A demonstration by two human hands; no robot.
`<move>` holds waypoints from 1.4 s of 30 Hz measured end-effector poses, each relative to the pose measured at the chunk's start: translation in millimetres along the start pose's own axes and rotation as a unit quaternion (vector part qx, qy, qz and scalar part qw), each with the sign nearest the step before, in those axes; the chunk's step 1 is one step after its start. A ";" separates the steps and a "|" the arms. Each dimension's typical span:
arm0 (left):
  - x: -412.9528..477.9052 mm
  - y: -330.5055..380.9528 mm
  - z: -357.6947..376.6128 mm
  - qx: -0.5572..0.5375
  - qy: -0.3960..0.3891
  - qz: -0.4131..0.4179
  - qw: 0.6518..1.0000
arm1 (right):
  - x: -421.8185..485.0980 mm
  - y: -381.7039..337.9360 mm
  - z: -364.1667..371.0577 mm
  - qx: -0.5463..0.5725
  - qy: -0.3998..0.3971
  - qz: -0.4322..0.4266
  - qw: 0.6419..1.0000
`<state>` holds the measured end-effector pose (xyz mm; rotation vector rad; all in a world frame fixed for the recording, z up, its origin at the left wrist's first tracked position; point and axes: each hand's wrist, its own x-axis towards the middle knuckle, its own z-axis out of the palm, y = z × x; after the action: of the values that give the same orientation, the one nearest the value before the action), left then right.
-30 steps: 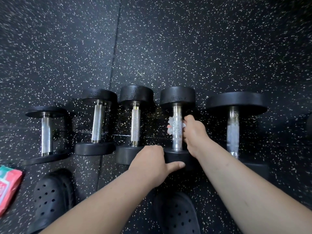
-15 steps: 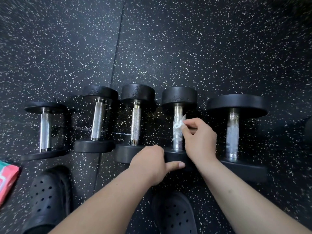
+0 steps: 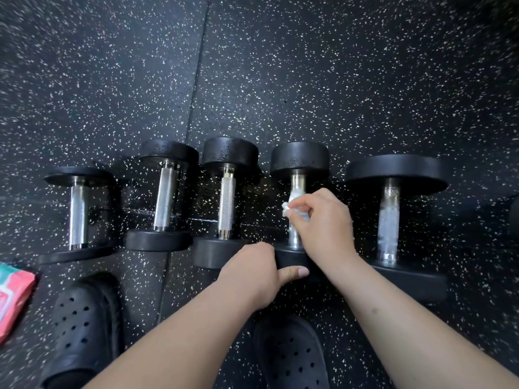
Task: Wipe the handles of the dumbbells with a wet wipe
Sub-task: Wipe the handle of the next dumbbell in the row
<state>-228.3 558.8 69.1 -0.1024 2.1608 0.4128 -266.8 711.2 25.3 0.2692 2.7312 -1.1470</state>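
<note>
R hand (image 3: pixel 323 223) wiping the 4th dumbbell (image 3: pixel 300 160), L hand (image 3: pixel 252 273) steadying it.

Speckled rubber floor (image 3: pixel 309 80) w/ five dumbbells (image 3: pixel 226 203) side by side, long axes running away from the person, near heads by the feet. The 4th from left is the one in work. L hand's fingers curl over its near head, thumb laid flat along the front. R hand sits above and right of it, fingertips (image 3: pixel 293 220) bunched tight on the crumpled wet wipe (image 3: pixel 290 207), which is pressed to the mid part of the handle (image 3: pixel 297 183). The handle runs straight fwd-back under those fingers, so strokes go along that line; approx. the far third shows bare. R hand is the nearer one for the rest. The three handles to the left look dry, prob. still to do.
</note>
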 end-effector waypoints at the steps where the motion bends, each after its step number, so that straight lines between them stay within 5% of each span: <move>1: -1.4 1.4 -0.6 0.003 -0.002 -0.003 1.000 | 0.5 -1.6 3.9 -0.009 -0.006 -0.005 1.000; 7: -15.3 15.7 8.3 0.008 0.024 -0.047 0.999 | 3.3 7.7 -2.7 0.023 0.033 0.006 0.999; 15: -20.9 37.7 37.5 -0.157 0.066 -0.081 0.982 | 2.0 5.2 -0.8 0.046 0.035 0.007 0.998; 20: -16.7 45.8 45.4 -0.224 0.081 -0.111 0.965 | -0.7 9.1 -10.6 0.098 0.047 0.087 0.990; 27: -9.2 49.5 49.2 -0.281 0.099 -0.148 0.943 | -0.5 0.1 -4.9 0.042 0.049 0.020 0.998; 37: 4.5 74.1 61.6 -0.269 0.167 -0.214 0.924 | 1.7 3.4 -10.2 0.108 0.029 0.193 0.975; 42: 11.7 70.8 64.4 -0.298 0.170 -0.223 0.913 | 6.4 15.4 1.3 0.178 -0.051 0.280 0.942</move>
<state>-201.0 647.6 43.3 -1.0572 2.1779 0.8137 -269.3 721.5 12.4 0.9317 2.1169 -1.4030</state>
